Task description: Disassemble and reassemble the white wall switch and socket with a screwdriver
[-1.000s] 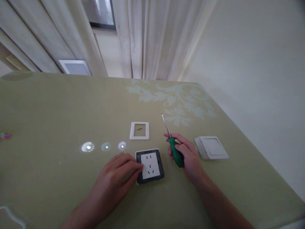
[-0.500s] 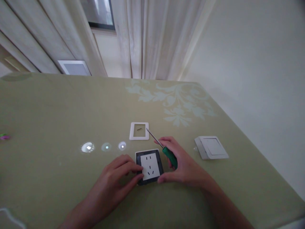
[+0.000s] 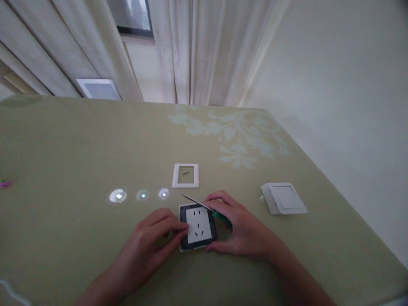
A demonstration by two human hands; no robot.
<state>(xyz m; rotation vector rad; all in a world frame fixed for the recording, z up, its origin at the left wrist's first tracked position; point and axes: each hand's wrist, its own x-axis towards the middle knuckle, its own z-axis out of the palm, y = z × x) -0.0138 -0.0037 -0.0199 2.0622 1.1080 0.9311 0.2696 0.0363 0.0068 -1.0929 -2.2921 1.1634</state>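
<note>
A wall socket [image 3: 198, 234] with a white slotted face and dark surround lies face up in front of me. My left hand [image 3: 153, 240] is at its left edge, thumb and fingertips pinched together; anything between them is hidden. In my right hand [image 3: 244, 227] is a screwdriver [image 3: 221, 217] with a green handle, its metal shaft pointing left across the socket's top edge. The right thumb touches the socket's lower right corner. Beyond the socket is a white cover frame [image 3: 175, 176], and a small dark sliver, perhaps a screw [image 3: 185, 173], shows inside its opening.
A white wall switch [image 3: 285, 199] on a box stands to the right on the pale green table [image 3: 95, 140]. A small pink and green item [image 3: 4, 183] sits at the far left. Curtains [image 3: 210, 51] hang behind the table, and a wall [image 3: 344, 85] runs along its right side.
The screwdriver has swung left and down, its tip now above the socket's top left instead of by the cover frame. My left fingertips have drawn closer together and slightly left.
</note>
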